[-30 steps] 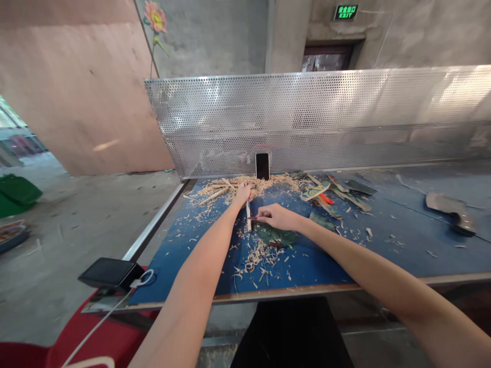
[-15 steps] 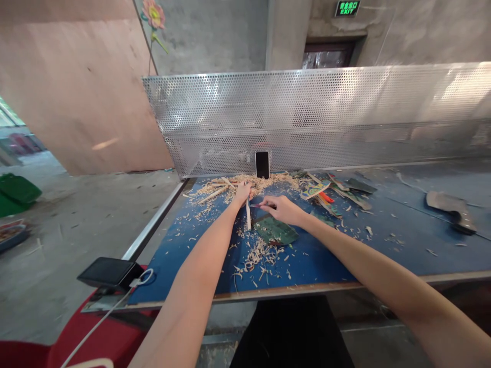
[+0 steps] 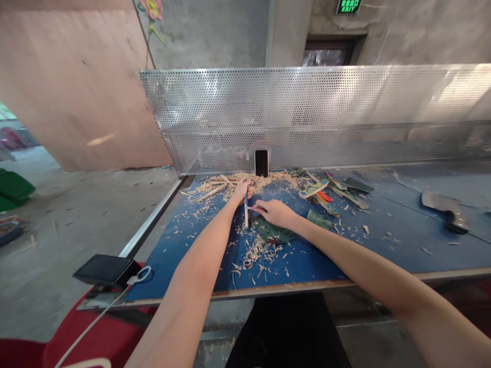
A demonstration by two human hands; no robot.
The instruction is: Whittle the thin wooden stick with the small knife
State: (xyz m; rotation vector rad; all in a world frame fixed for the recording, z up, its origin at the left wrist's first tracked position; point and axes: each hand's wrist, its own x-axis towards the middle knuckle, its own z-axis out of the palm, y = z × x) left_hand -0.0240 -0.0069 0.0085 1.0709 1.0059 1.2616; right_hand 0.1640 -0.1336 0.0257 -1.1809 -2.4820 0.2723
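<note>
My left hand (image 3: 241,192) is closed around the far end of a narrow pale wood strip (image 3: 246,219), whose near end points toward me over the blue tabletop. In my closed right hand (image 3: 275,212) is a small knife (image 3: 252,208) with a pinkish-purple handle. Its tip meets the strip just below my left fingers; the blade itself is too small to make out clearly. Below my right hand lies a dark green sheet (image 3: 273,231), partly covered by shavings. Curled wood shavings (image 3: 258,254) are heaped on the near side of the strip.
A phone (image 3: 261,163) leans upright against the perforated metal screen (image 3: 230,112). More shavings and sticks (image 3: 213,192) lie at the back left. Painted strips (image 3: 315,188) are piled to the right, with a dark curved piece (image 3: 445,204) beyond. A black device (image 3: 107,270) sits at the left corner.
My right hand and the knife have shifted slightly left and toward me along the strip. My left hand keeps its hold. The whole view has shifted a little.
</note>
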